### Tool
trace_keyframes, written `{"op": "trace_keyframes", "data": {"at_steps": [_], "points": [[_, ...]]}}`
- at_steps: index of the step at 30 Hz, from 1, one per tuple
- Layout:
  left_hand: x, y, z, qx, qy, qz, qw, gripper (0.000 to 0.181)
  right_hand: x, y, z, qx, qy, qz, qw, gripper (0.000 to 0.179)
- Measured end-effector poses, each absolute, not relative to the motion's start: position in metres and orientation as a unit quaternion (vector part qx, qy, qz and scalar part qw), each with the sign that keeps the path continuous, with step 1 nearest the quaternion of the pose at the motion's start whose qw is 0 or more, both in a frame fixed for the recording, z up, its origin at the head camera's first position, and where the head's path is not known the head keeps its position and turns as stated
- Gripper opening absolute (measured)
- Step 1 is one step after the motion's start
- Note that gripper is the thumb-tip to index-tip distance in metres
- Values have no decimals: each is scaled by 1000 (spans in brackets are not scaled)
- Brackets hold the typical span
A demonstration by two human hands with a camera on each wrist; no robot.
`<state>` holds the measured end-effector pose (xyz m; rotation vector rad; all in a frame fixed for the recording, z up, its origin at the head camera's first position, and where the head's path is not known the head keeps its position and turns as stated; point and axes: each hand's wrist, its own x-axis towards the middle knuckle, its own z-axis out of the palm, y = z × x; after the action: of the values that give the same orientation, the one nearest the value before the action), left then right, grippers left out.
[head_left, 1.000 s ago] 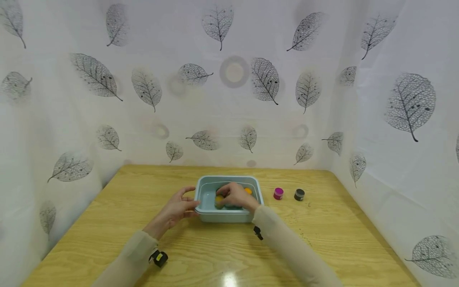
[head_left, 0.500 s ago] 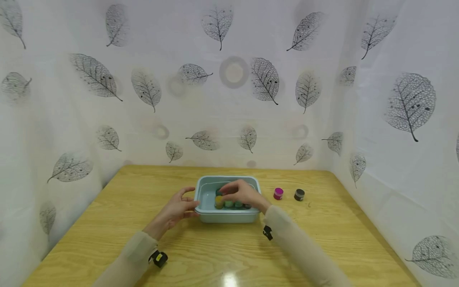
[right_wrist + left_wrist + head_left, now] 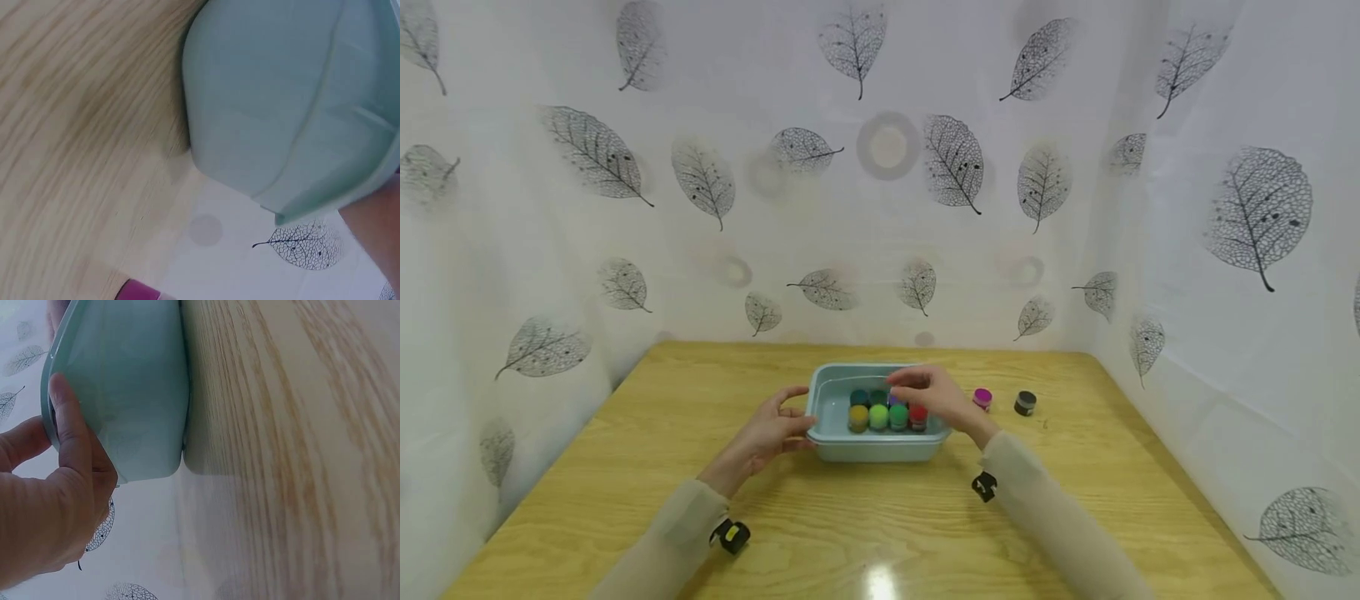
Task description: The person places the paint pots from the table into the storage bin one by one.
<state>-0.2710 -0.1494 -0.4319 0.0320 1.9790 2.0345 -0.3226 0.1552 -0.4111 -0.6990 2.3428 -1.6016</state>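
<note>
A pale blue-green plastic tub (image 3: 880, 451) stands on the table with several small coloured jars in it. The front row shows a yellow jar (image 3: 858, 419), a lime jar (image 3: 878, 417), a green jar (image 3: 898, 417) and a red jar (image 3: 918, 417). Behind them are dark-lidded jars and a purple one partly hidden by fingers. My left hand (image 3: 778, 429) grips the tub's left rim, fingers against the outer wall (image 3: 137, 394). My right hand (image 3: 936, 398) hovers over the tub's right half, its fingers extended above the purple jar and nothing visible between them.
To the right of the tub, a magenta-lidded jar (image 3: 982, 398) and a black-lidded jar (image 3: 1026, 403) stand on the wooden table (image 3: 820, 525). A white leaf-patterned curtain (image 3: 737, 208) surrounds the table at the back and sides.
My right hand has lifted from the yellow jar and moved right across the tub, uncovering the front row of jars. My left hand has stayed on the rim.
</note>
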Motion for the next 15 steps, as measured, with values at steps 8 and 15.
{"op": "trace_keyframes", "data": {"at_steps": [8, 15], "points": [[-273, -149, -433, 2, 688, 710, 149, 68, -323, 179, -409, -203, 801, -556, 85, 42], [-273, -148, -434, 0, 687, 712, 146, 68, -329, 204, -408, -174, 812, -553, 70, 43]]}}
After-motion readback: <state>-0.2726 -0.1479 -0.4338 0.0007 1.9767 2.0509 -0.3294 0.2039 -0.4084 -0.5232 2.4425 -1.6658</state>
